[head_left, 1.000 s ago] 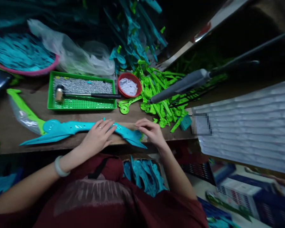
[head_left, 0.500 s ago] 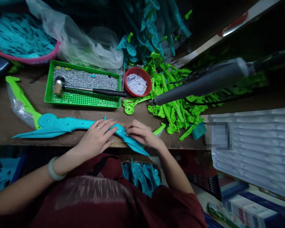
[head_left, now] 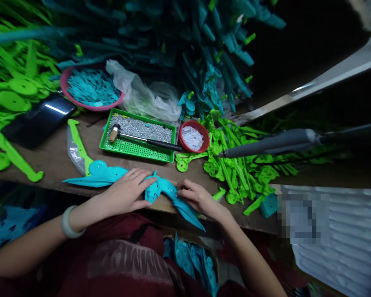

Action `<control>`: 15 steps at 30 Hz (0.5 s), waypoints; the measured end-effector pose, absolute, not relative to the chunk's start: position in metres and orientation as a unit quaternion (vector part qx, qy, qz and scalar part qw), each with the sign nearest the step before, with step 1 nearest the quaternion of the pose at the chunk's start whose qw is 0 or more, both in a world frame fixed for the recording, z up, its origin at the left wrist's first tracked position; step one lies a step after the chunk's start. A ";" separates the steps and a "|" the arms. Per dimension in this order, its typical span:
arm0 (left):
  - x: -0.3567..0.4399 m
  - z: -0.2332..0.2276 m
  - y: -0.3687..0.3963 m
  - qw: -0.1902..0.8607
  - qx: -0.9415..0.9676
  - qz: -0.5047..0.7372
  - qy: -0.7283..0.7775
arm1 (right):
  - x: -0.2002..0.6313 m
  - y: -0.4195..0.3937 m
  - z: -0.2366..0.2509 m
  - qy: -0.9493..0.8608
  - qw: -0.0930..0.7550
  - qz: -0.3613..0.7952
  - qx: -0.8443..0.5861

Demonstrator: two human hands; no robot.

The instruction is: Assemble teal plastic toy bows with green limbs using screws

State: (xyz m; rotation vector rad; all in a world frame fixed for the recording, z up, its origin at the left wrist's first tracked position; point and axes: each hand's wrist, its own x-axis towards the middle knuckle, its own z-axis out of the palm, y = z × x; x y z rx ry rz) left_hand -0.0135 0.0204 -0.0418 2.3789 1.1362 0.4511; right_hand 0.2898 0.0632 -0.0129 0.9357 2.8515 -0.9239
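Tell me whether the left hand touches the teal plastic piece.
Touching. The head view shows the left hand lying on the teal plastic piece, fingers over it.

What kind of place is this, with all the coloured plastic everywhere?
Probably a small workshop where plastic toys are put together: heaps of green plastic parts, a green tray of small metal bits with a hammer, and a hanging power tool.

The long teal piece (head_left: 160,192) looked like smooth moulded plastic with a slight sheen. The bench (head_left: 55,159) was bare matt wood. The green tray (head_left: 136,148) was perforated plastic; the hammer (head_left: 142,138) had a dark matt handle.
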 end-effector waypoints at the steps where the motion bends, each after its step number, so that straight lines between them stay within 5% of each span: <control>1: -0.017 -0.044 0.023 0.226 0.871 0.152 0.408 | 0.288 0.065 -0.007 0.907 0.010 -0.300 0.295; 5: -0.015 -0.052 0.036 0.184 0.896 0.099 0.391 | 0.250 0.102 0.029 0.904 -0.040 -0.316 0.285; 8: -0.005 -0.043 0.034 0.111 0.906 0.077 0.400 | 0.185 0.169 0.050 0.916 -0.134 -0.182 0.332; 10: -0.002 -0.030 0.020 0.042 0.908 0.083 0.410 | 0.138 0.219 0.058 0.894 -0.084 -0.068 0.434; 15: -0.052 -0.010 -0.046 -0.138 0.889 0.206 0.386 | 0.055 0.277 0.054 0.895 -0.006 -0.075 0.440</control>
